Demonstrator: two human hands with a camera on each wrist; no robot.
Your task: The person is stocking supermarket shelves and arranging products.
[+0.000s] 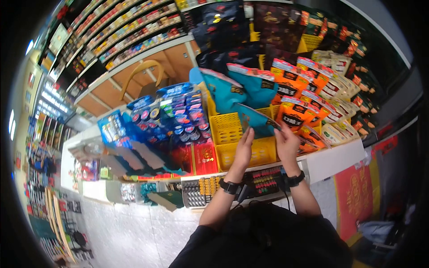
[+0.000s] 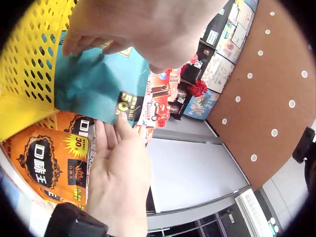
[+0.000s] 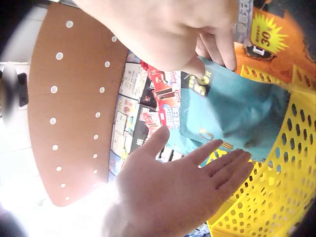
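A teal snack bag (image 1: 255,119) with a printed "50" stands tilted over a yellow perforated basket (image 1: 225,130). My right hand (image 1: 288,144) pinches its corner beside the "50", thumb on one face and fingers behind, as the left wrist view shows. On the bag's other side is my left hand (image 1: 242,152); in the right wrist view its fingers (image 3: 224,170) are extended along the bag with the thumb spread apart. Two more teal bags (image 1: 219,91) stand upright behind. Orange bags (image 1: 292,111) marked "30" are close by my right hand.
Left of the basket are blue hanging packs (image 1: 178,111) and a red box (image 1: 203,159). Cream-coloured bags (image 1: 342,100) stand at the right, dark bags (image 1: 221,27) at the back. Below the counter's front edge sits a rack of small items (image 1: 210,190).
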